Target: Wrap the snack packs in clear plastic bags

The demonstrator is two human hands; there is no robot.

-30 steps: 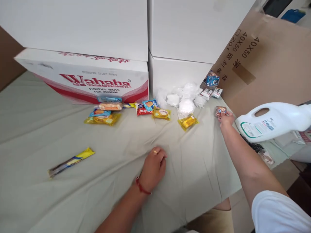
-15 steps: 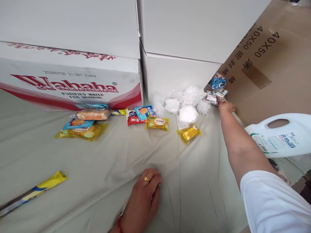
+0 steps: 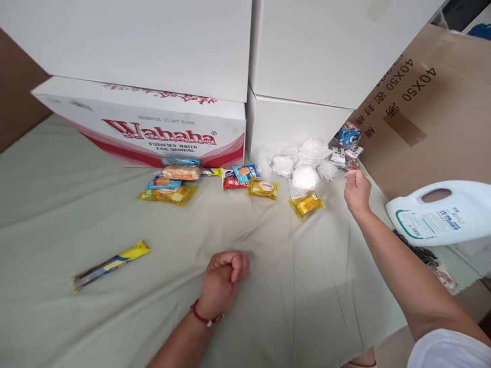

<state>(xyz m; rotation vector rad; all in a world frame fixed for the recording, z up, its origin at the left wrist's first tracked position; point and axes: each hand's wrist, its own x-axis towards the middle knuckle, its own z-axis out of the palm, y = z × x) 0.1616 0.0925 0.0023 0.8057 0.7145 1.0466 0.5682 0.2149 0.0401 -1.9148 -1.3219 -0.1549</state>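
Note:
My left hand (image 3: 225, 280), with a red bracelet at the wrist, rests as a fist on the pale green cloth (image 3: 261, 317); no object shows in it. At the right, my right hand (image 3: 356, 193) is closed just in front of small snack packets (image 3: 338, 155); whether anything is inside its fingers is hidden. White round items in clear plastic bags (image 3: 305, 179) lie to its left. Closer to me is a yellow-wrapped snack (image 3: 307, 205). Off to the left of my left hand lies a long stick-shaped snack (image 3: 111, 266) in a yellow and blue wrapper.
A Wahaha water carton (image 3: 164, 133) and white boxes (image 3: 303, 122) stand along the back. Before them lie a wrapped bread roll (image 3: 181, 173), a yellow packet (image 3: 263, 188) and a red packet (image 3: 230, 180). A brown cardboard sheet (image 3: 433, 117) and a white detergent jug (image 3: 441, 212) are at the right.
My right hand has drawn back toward me from the small packets, which stay in the corner. My left hand stays on the cloth, now curled into a fist. The view has shifted left.

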